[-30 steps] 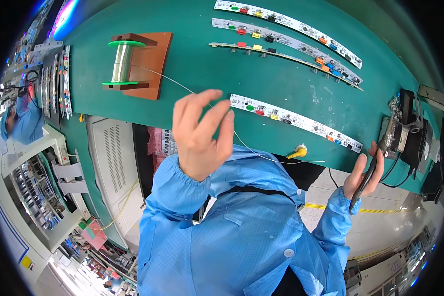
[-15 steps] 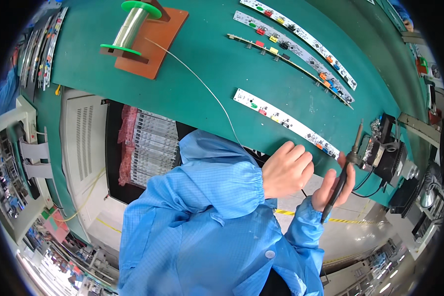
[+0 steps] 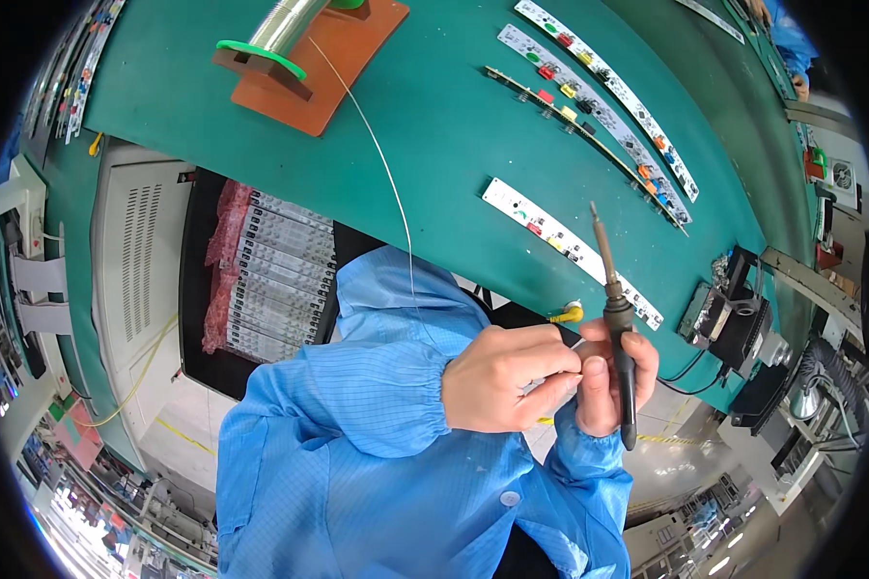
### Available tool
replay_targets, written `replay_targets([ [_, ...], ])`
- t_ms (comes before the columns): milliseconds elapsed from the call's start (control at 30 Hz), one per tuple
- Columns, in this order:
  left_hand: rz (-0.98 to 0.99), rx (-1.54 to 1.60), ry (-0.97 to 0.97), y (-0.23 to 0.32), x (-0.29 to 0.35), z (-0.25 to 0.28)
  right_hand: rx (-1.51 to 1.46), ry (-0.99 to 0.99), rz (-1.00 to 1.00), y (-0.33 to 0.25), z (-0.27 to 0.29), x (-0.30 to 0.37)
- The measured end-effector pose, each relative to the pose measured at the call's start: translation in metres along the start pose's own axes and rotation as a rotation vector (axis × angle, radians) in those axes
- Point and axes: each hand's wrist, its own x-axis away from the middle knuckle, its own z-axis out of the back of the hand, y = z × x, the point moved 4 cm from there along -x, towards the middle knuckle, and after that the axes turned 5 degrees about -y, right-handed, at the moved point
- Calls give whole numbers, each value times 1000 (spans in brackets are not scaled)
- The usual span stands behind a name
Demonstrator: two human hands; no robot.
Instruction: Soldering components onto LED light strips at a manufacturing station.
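Note:
My right hand holds a soldering iron with a black handle, its metal tip pointing up and away over the bench. Close beside it, my left hand is closed in a pinch, fingertips meeting the right fingers; what they pinch is too small to make out. Solder wire runs from a spool with green flanges on a brown stand down to my left sleeve, where its end is lost. Just beyond the hands lies a narrow white circuit board with coloured connectors; the iron crosses in front of it.
Several similar strip boards lie farther back on the green bench. A black soldering stand is at the right. A yellow plug sits at the bench's front edge. Below left, a black bin holds stacked boards and pink wrap.
My hands have come together nearer my body, the left turning into a pinch. The iron has swung left with the right hand. The view has shifted, and a yellow plug now shows.

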Motion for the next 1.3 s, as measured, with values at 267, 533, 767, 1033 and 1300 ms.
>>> replay_targets([
  [267,66,-209,-28,0,0,24,204,-59,60,9,-6,-25],
  [533,-7,-426,302,-6,-19,73,340,13,156,16,26,-65],
  [767,-1,-469,328,-24,-36,73,69,-105,-36,9,22,-88],
  [1033,48,-533,297,-29,-39,70,53,-85,-125,21,31,-87],
  [1300,-6,-591,315,-35,-40,69,18,-26,-198,28,34,-86],
])
